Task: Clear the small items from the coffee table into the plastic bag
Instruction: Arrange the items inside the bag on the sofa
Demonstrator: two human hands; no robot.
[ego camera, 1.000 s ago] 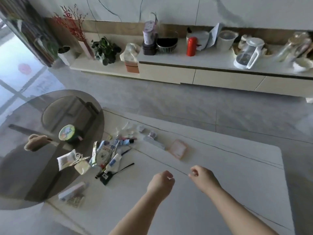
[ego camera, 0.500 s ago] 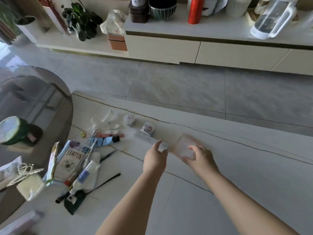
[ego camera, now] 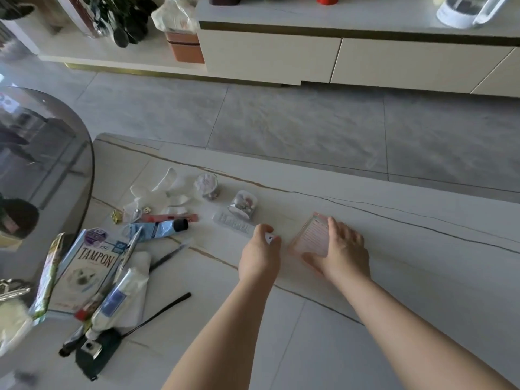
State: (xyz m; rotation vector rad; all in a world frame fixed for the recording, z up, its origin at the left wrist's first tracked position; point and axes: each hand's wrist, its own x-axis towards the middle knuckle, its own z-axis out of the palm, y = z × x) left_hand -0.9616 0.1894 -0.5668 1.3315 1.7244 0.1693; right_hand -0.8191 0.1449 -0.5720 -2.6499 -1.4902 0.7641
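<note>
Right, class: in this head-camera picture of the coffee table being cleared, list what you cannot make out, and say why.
- Small white item in the left hand: head view, curled fingers hide most of it.
- Near edge of the flat pink translucent card case: head view, covered by the right hand.
- Plastic bag for the items: head view, cannot be told apart.
- Print on the clear blister strip: head view, too small.
- White kettle: head view, cut off by the top edge.

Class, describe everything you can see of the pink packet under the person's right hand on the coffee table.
The pink packet is flat, roughly rectangular, and looks like clear plastic over a pale pink sheet with faint printed lines, too blurred to read. It lies flat on the white table, turned slightly askew. The right hand rests on its right side, fingers over the top and thumb at the near edge. The left hand is beside it, apart from it.
</note>
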